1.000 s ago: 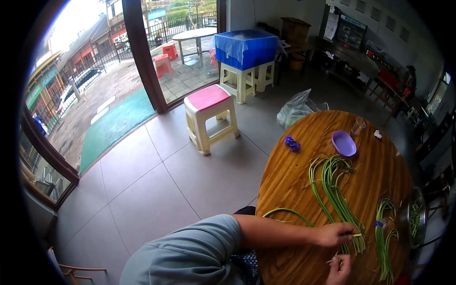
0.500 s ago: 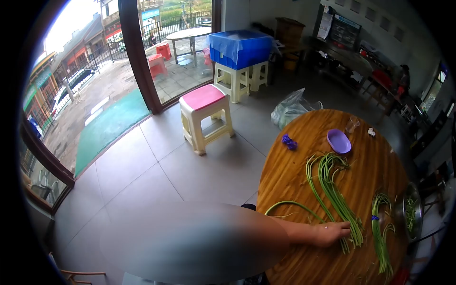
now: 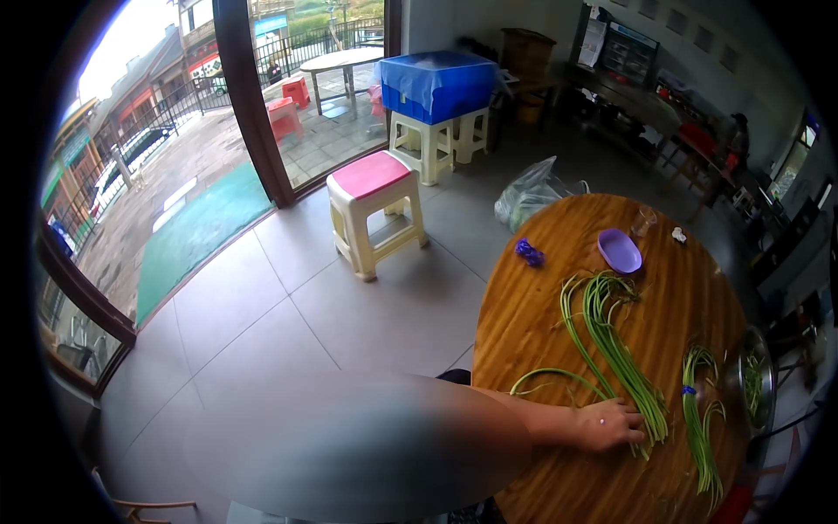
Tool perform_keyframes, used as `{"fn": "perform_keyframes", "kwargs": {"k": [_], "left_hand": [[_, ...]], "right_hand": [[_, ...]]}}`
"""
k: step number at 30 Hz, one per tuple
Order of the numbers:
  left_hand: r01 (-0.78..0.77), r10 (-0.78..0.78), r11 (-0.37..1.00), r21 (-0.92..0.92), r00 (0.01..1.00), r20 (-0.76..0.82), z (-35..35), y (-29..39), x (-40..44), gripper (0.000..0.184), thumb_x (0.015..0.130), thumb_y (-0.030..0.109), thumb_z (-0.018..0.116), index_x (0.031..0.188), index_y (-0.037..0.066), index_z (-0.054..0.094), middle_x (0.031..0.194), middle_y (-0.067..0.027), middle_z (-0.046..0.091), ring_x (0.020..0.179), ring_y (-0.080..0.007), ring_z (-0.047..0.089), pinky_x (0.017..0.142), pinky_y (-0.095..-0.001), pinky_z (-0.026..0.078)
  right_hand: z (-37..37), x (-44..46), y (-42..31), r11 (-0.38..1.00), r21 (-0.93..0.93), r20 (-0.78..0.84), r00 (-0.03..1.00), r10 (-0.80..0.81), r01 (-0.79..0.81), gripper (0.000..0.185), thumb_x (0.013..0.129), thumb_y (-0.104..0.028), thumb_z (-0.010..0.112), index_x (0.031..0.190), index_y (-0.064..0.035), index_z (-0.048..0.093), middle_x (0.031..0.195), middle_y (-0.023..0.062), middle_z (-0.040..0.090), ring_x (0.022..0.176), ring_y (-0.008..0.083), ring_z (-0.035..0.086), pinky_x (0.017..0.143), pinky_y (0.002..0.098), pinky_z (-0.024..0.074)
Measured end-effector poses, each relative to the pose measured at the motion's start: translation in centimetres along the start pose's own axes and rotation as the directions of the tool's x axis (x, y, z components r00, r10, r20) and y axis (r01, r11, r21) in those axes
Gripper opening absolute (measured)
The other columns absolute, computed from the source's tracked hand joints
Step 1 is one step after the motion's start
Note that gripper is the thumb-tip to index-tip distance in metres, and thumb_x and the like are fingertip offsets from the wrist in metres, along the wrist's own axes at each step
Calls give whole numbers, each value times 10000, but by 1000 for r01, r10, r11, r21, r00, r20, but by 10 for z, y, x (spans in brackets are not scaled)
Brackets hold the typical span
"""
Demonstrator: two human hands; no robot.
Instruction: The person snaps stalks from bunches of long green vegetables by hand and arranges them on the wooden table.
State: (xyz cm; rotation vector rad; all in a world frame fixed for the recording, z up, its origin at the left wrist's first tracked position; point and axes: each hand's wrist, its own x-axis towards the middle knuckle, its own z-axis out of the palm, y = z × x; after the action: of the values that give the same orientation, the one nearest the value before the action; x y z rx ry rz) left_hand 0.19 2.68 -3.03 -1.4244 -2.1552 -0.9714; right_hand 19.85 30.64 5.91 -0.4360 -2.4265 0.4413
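Observation:
My left hand (image 3: 609,425) rests over the lower ends of a loose bunch of garlic scapes (image 3: 624,349) on the wooden table. Its fingers curl down onto some of the long green stems, with a few tips poking out past the knuckles. One scape (image 3: 550,371) bends away from the bunch and passes behind my wrist. To the right lies a second bundle of scapes (image 3: 694,428), bound by a blue-purple tie (image 3: 689,390). My right hand is out of view.
On the round wooden table (image 3: 524,306) are a purple bowl (image 3: 620,251), a clear cup (image 3: 644,220), crumpled purple ties (image 3: 529,252) and white tissue (image 3: 679,235). A metal basin (image 3: 766,410) of green pieces sits right. A pink-topped stool (image 3: 375,205) stands left.
My left hand has shifted slightly left, and its fingers now curl lower over the stems. The curved scape beside my wrist has moved right. The view has tilted slightly.

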Motion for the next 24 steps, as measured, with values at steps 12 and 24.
{"fn": "perform_keyframes", "kwargs": {"k": [12, 24], "left_hand": [[-34, 21, 980, -199, 998, -67, -15, 3, 0, 251, 840, 160, 531, 996, -37, 532, 929, -215, 584, 865, -402, 601, 762, -473, 497], [266, -281, 941, -210, 958, -49, -3, 10, 9, 181, 840, 136, 567, 934, -8, 510, 850, -187, 584, 717, -383, 629, 606, -438, 520]], "right_hand": [[131, 19, -103, 899, 416, 303, 911, -280, 139, 359, 1012, -321, 524, 1095, 13, 626, 955, 228, 649, 818, 342, 626, 738, 407, 505], [153, 5, -94, 622, 612, 616, 788, 15, -490, 180, 1004, -180, 552, 1097, -30, 589, 847, 25, 534, 681, 90, 459, 567, 237, 395]]}}
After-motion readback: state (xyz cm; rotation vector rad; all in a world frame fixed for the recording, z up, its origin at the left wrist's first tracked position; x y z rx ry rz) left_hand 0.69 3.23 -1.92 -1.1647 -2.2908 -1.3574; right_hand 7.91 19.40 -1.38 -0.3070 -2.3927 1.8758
